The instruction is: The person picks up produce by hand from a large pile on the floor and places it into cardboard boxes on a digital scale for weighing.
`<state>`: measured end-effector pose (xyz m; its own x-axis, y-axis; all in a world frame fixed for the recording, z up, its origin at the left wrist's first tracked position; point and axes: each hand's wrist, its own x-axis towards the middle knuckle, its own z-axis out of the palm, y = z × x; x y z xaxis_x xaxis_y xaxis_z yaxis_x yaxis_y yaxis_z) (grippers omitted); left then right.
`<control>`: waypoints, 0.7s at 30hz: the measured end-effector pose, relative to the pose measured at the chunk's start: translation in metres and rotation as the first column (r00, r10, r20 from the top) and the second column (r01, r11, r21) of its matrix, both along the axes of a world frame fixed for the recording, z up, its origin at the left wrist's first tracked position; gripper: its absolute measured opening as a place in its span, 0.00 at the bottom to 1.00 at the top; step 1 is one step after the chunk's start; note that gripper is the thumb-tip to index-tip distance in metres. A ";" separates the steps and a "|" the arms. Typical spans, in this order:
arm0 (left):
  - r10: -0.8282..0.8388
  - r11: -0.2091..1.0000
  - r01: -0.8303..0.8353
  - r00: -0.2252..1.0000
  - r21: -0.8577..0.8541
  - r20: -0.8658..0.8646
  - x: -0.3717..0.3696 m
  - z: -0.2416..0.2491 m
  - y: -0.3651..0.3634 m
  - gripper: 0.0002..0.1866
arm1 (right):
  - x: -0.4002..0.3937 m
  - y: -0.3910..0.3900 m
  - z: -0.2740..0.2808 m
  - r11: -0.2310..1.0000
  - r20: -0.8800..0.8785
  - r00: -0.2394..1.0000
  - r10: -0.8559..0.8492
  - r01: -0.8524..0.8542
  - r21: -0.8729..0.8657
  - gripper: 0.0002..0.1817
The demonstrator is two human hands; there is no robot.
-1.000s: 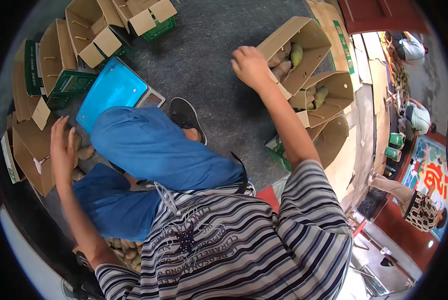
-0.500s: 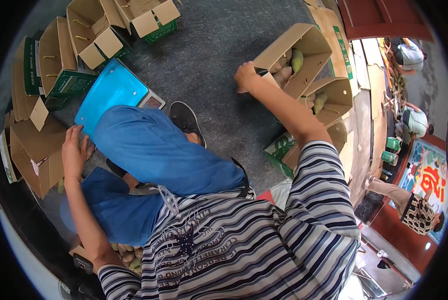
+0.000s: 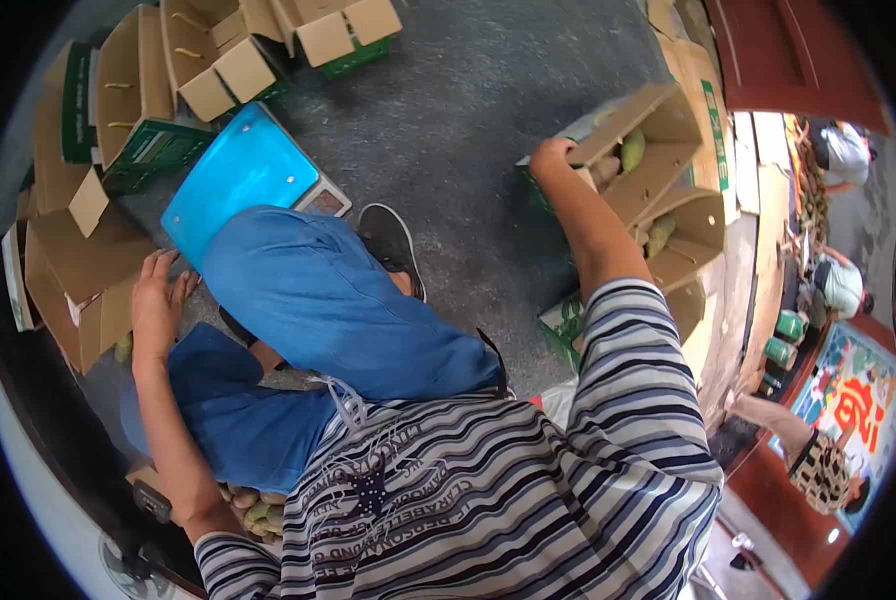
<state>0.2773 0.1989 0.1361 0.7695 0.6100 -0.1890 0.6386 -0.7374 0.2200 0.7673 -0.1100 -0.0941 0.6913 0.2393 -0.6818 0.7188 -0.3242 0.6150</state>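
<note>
At the right, my right hand (image 3: 554, 157) is closed on the near edge of an open cardboard box (image 3: 653, 180). Inside it lie an oblong green fruit (image 3: 632, 150), which looks like a mango, and several brownish ones, partly hidden by the box wall. My left hand (image 3: 156, 295) holds nothing, its fingers apart, between a blue-topped scale (image 3: 243, 175) and an open cardboard box (image 3: 103, 255) on the left. My bent knee in blue trousers is against the scale's near side.
Several open green-and-brown boxes (image 3: 133, 95) stand in a row at the upper left. Another box (image 3: 683, 245) with fruit is beside the held one. More fruit (image 3: 258, 515) lies behind my left leg. Other people (image 3: 836, 280) are at the far right.
My right hand has moved right along with the box edge, and the box appears shifted or tilted. My left hand remains by the scale, fingers slightly more spread. The whole view has turned a little.
</note>
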 end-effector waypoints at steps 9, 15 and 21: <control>-0.030 0.996 0.028 0.999 0.086 0.015 0.005 0.010 -0.008 0.16 | 0.060 -0.006 0.011 0.999 0.026 0.998 0.053 -0.053 -0.001 0.21; -0.020 0.999 0.022 0.999 0.048 -0.044 0.009 0.008 -0.013 0.17 | -0.019 0.167 0.093 0.107 0.230 0.879 0.418 -0.299 0.948 0.06; -0.021 0.999 0.022 1.000 0.044 -0.019 0.006 0.009 -0.010 0.16 | -0.081 0.302 0.098 -0.149 0.359 0.824 0.439 -0.328 0.933 0.09</control>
<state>0.2835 0.1891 0.1449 0.7792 0.6014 -0.1766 0.6261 -0.7597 0.1758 0.6865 0.1924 0.0040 0.1753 0.8717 0.4576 0.9829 -0.1812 -0.0314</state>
